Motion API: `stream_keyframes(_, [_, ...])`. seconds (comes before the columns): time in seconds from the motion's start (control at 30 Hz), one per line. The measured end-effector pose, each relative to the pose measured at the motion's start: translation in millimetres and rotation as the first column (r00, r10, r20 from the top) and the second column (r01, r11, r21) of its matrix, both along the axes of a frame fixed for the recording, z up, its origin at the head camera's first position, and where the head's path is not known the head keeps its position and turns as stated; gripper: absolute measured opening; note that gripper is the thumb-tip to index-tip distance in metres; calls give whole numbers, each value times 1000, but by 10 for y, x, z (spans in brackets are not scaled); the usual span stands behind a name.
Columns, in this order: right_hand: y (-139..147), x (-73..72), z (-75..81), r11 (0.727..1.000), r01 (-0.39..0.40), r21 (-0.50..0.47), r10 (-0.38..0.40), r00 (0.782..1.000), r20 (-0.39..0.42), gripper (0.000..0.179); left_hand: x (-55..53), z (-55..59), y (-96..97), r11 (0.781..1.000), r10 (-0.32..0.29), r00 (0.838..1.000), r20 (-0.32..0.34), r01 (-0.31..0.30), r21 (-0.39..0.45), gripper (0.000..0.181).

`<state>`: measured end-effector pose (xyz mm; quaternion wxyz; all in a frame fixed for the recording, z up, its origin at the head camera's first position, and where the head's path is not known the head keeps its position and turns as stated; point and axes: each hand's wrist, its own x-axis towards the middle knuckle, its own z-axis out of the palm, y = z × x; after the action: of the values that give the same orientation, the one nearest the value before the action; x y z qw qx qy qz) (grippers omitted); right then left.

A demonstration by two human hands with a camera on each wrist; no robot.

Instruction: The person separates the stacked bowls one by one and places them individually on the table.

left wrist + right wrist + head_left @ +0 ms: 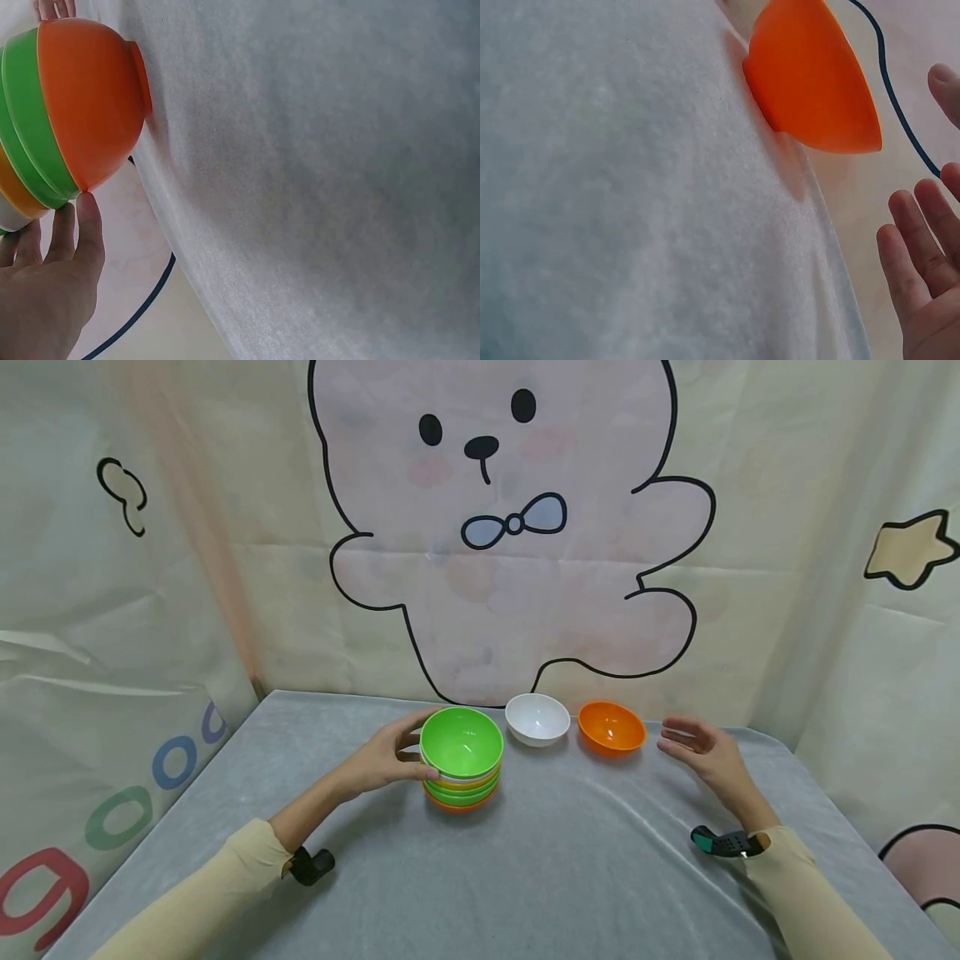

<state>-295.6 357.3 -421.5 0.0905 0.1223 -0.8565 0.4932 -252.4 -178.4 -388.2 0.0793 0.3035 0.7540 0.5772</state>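
Observation:
A stack of nested bowls stands on the cloth, with a green bowl on top, white, yellow and green rims below, and an orange bowl at the bottom. My left hand holds the stack from its left side, thumb at the front and fingers behind. In the left wrist view, fingertips touch the stack's side. To the right, my right hand hovers beside a single orange bowl, apart from it. Its fingers are relaxed and hold nothing, as the right wrist view also shows.
A white bowl sits between the stack and the single orange bowl, near the table's back edge. Grey cloth covers the table. A printed curtain hangs right behind it, with more curtain on both sides.

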Motion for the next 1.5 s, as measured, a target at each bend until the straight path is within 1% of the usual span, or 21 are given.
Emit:
stream_keyframes(0.13, [-22, 33, -2, 1000, -20, -5, 20, 1000, -11, 55, -1, -5, 1, 1000, -2, 1000, 1, 2, 2, 87])
stream_keyframes(0.37, [-102, 85, 3, 993, -112, -35, 110, 993, -46, 46, -6, -15, 1, 1000, -1, 1000, -4, 1, -2, 86])
stream_keyframes(0.6, [-210, 125, 35, 991, -131, -15, 131, 991, -34, 48, -10, -15, -10, 1000, 5, 1000, 4, -5, -4, 87])
stream_keyframes(0.73, [-252, 144, 63, 992, -126, 0, 126, 992, -29, 49, -12, -18, -12, 1000, 9, 1000, 0, -9, -9, 86])
stream_keyframes(0.87, [-283, 175, 97, 991, -135, -12, 135, 990, -33, 48, -7, -12, -9, 1000, 11, 1000, 1, -11, -15, 86])
stream_keyframes(1.2, [-413, 243, 135, 965, -244, -102, 236, 968, -81, 40, 0, -10, -11, 1000, 19, 1000, 16, -18, -16, 87])
stream_keyframes(1.37, [-516, 288, 161, 956, -273, -105, 264, 960, -96, 40, -4, -10, -10, 1000, 14, 1000, 15, -14, -12, 87])
stream_keyframes(1.5, [-585, 290, 157, 946, -308, -105, 297, 949, -107, 39, -5, -6, -7, 1000, 11, 1000, 13, -11, -10, 87])
